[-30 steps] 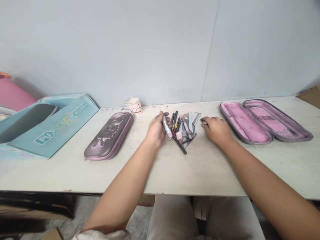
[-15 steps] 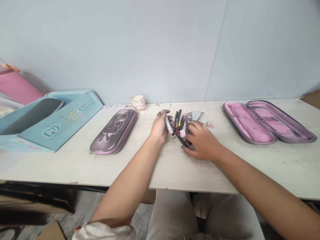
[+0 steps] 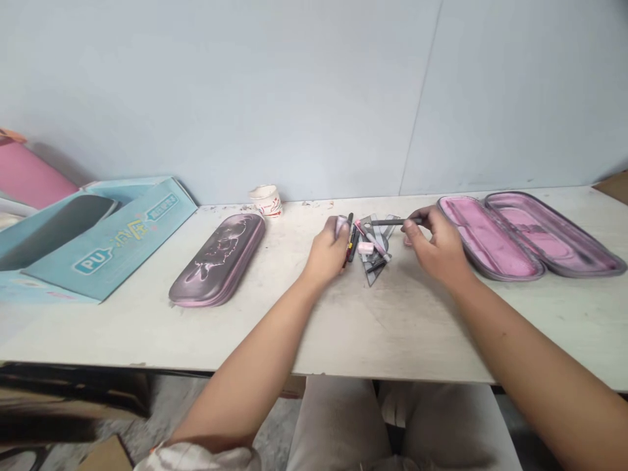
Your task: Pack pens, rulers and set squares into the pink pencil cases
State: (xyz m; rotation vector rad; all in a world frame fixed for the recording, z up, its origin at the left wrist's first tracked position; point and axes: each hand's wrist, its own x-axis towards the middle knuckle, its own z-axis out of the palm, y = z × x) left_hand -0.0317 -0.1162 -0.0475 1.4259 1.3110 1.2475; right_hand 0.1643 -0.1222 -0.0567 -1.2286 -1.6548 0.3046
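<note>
A small heap of stationery (image 3: 371, 247) lies mid-table: pens, pencils, clear rulers and a pink eraser (image 3: 366, 248). My left hand (image 3: 328, 252) is closed round a white-and-pink marker (image 3: 340, 225) and rests at the heap's left edge. My right hand (image 3: 440, 248) pinches a dark pen (image 3: 390, 222), holding it level just above the heap's right side. An open pencil case with pink lining (image 3: 527, 235) lies right of my right hand. A closed dark pink case (image 3: 218, 258) lies to the left.
A white paper cup (image 3: 266, 199) stands by the wall behind the closed case. A light blue printed box (image 3: 93, 232) lies at the far left with a pink object (image 3: 29, 180) behind it. The table's front edge (image 3: 343, 373) runs above my knees.
My right hand came off the heap holding a dark pen and moved up and right towards the open case. My left hand shifted slightly right, still holding the marker.
</note>
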